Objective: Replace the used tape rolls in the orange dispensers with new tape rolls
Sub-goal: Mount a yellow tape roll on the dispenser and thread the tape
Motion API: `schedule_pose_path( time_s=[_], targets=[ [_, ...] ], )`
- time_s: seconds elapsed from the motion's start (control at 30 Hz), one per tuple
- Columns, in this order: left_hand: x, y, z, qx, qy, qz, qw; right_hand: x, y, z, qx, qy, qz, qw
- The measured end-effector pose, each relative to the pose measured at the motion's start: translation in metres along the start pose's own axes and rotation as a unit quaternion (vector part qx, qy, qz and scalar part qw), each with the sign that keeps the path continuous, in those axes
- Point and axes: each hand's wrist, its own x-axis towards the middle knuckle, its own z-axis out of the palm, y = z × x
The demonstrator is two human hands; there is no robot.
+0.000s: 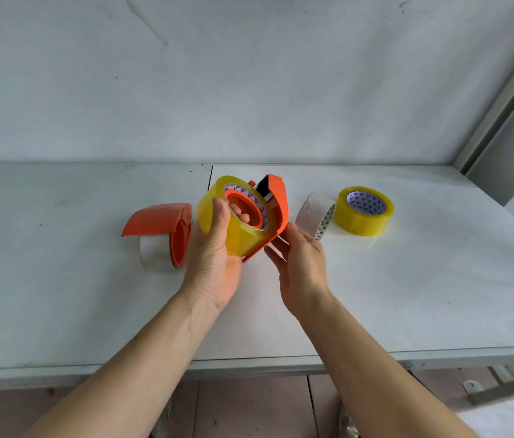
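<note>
New yellow roll is on the hub of the held orange dispenser, both lifted above the table, roll axis tilted up toward the camera. Left hand grips the roll from below-left: thumb laid over its outer face, fingertips showing through the orange core. Right hand sits just right of and under the dispenser, fingers loosely extended against the lower edge of the shell; whether they actually clamp it I can't tell, it reads as support, not a grip. The roll looks seated or nearly so; can't see any free tape end or whether it's threaded to the cutter end at the top. Key relation for the next move: the second dispenser lies on the table just left of the left hand, a white, near-empty roll in it, hub axis roughly horizontal pointing right. So the left hand is nearer to it. The spare yellow roll lies flat to the right, nearer the right hand, with a removed white roll on edge just beside it, between it and the held dispenser. My read: first swap about done, second not begun.
</note>
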Motion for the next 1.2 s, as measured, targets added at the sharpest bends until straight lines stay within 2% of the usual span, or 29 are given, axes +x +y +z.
schedule_pose_path(
  time_s=[0.1,0.17,0.27,0.37,0.5,0.6,0.7,0.83,0.9,0.97,1.07,1.13,1.2],
  targets=[
    [0.0,-0.012,-0.002,-0.029,0.026,-0.028,0.999,-0.005,-0.005,0.002,0.026,-0.044,0.029,0.998],
    [-0.002,-0.022,-0.003,-0.04,0.031,-0.065,0.997,-0.007,-0.008,0.005,-0.003,-0.06,0.027,0.998],
    [-0.01,-0.03,0.001,-0.05,0.018,-0.1,0.994,-0.006,-0.011,0.01,-0.048,-0.023,0.031,0.998],
    [-0.016,-0.032,0.001,-0.057,0.011,-0.123,0.991,0.002,-0.012,0.014,-0.086,0.021,-0.001,0.996],
    [-0.018,-0.024,-0.003,-0.053,0.072,-0.167,0.982,0.009,-0.016,0.022,-0.188,0.086,-0.095,0.974],
    [-0.018,-0.016,-0.007,-0.041,0.105,-0.25,0.962,0.013,-0.024,0.027,-0.338,0.091,-0.152,0.924],
    [-0.014,-0.012,-0.012,0.032,0.111,-0.305,0.945,0.02,-0.039,0.037,-0.452,0.062,-0.188,0.87],
    [-0.004,-0.004,-0.021,0.128,0.082,-0.31,0.939,0.037,-0.053,0.054,-0.545,0.023,-0.183,0.818],
    [-0.002,-0.002,-0.028,0.234,0.053,-0.284,0.928,0.048,-0.054,0.063,-0.609,0.008,-0.177,0.773],
    [-0.004,0.0,-0.034,0.372,0.011,-0.246,0.895,0.058,-0.054,0.069,-0.669,-0.008,-0.178,0.721],
    [-0.004,0.002,-0.045,0.54,-0.047,-0.185,0.82,0.07,-0.051,0.076,-0.728,-0.035,-0.175,0.662],
    [-0.004,0.007,-0.048,0.619,-0.071,-0.149,0.768,0.075,-0.049,0.077,-0.753,-0.048,-0.171,0.634],
    [-0.003,0.009,-0.051,0.646,-0.081,-0.13,0.748,0.078,-0.047,0.078,-0.767,-0.055,-0.173,0.615]
  ],
)
